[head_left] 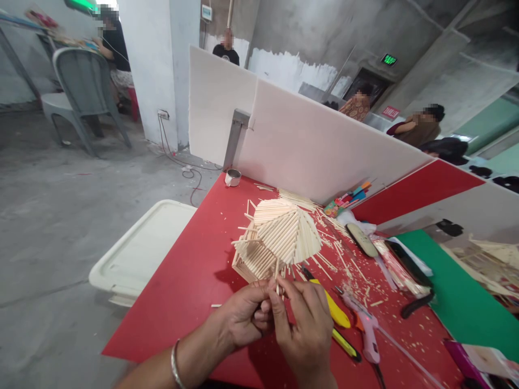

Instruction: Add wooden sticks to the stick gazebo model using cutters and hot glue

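Observation:
A small model house [279, 232] made of pale wooden sticks, with a fan-like slatted roof, stands on the red tabletop [182, 292]. Just in front of it, my left hand [249, 316] and my right hand [304, 319] meet, fingertips pinched together. Between them rises a short wooden stick [278, 270], its lower end partly covered by the fingers. Both hands appear to grip it. Whether the stick touches the model cannot be made out. To the right of my right hand lie yellow-handled pliers [338, 308], a yellow utility knife [346, 346] and a pink glue gun [368, 329].
Loose sticks [295, 199] and wood scraps litter the table behind and right of the model. A roll of tape [232, 178] sits at the far left corner. White partition boards [316, 129] border the back. A white lidded bin [141, 248] stands left. Several people are beyond.

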{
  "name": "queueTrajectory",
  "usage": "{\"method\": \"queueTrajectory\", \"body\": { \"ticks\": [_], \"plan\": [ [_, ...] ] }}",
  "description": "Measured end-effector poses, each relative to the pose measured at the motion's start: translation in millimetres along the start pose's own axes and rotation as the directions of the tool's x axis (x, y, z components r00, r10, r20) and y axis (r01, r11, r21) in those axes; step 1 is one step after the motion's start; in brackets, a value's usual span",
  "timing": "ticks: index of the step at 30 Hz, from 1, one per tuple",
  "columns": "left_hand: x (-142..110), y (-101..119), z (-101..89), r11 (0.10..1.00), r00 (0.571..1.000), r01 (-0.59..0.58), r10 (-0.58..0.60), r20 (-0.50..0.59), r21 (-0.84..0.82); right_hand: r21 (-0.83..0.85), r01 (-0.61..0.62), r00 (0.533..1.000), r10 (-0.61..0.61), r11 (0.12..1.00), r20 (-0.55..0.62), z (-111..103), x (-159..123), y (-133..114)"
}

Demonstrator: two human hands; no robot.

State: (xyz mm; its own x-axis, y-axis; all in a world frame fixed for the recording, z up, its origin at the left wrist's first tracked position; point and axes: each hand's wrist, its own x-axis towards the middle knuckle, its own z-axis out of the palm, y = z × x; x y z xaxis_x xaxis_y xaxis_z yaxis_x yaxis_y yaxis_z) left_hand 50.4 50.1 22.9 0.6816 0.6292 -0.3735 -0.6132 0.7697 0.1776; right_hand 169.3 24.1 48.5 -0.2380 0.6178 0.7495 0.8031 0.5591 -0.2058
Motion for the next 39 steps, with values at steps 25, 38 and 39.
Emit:
{"method": "queueTrajectory", "body": {
  "ticks": [25,38,39],
  "plan": [
    [-2.0,-0.6,2.6,1.000,0.999,-0.008,0.008,0.037,-0.002,-0.011,0.008,1.000,-0.008,1.000,0.005,-0.6,0.5,0.4],
    [-2.2,-0.7,1.6,1.000,0.999,-0.008,0.007,0.043,0.015,-0.013,0.009,1.000,-0.009,1.000,-0.002,-0.5,1.5,-0.4],
    [-2.0,-0.8,1.5,1.000,0.999,-0.009,0.009,0.042,0.015,-0.012,0.009,1.000,-0.009,1.000,-0.002,-0.5,1.4,-0.3]
  ]
}}
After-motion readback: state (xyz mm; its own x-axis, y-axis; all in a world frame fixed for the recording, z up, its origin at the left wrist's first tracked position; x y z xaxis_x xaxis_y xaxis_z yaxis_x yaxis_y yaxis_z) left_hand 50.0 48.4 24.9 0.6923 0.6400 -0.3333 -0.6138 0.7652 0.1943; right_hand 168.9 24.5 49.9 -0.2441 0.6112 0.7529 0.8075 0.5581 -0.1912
